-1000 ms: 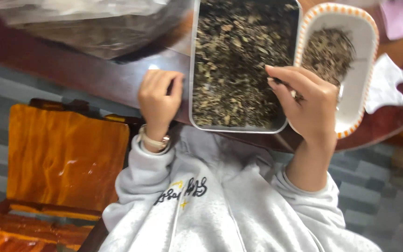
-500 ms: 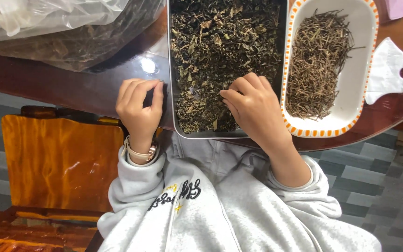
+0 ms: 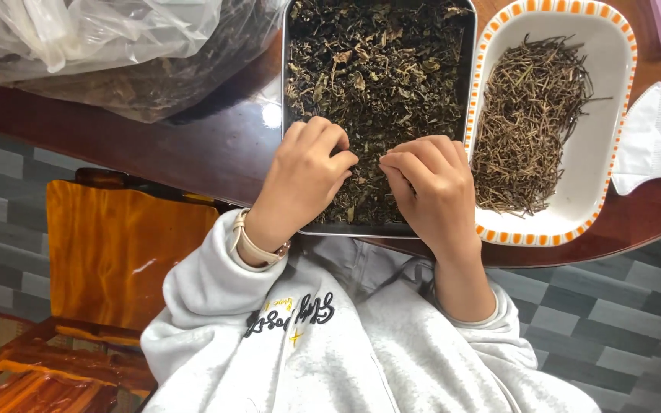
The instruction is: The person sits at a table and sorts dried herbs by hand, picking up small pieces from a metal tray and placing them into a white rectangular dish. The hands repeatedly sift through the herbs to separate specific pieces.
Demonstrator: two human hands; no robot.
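Both hands, left [image 3: 304,180] and right [image 3: 426,187], rest in the metal tray [image 3: 288,115] of dried leaves [image 3: 380,84] on the counter [image 3: 193,149], fingers curled as if pinching bits, actual grip indiscernible; picked stems [image 3: 533,122] fill the dish [image 3: 613,153] alongside.

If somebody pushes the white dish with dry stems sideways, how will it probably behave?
The dish looks rigid and glazed, so it would probably slide easily on the glossy table. Its low shape seems unlikely to tip. The loose stems may shift or spill.
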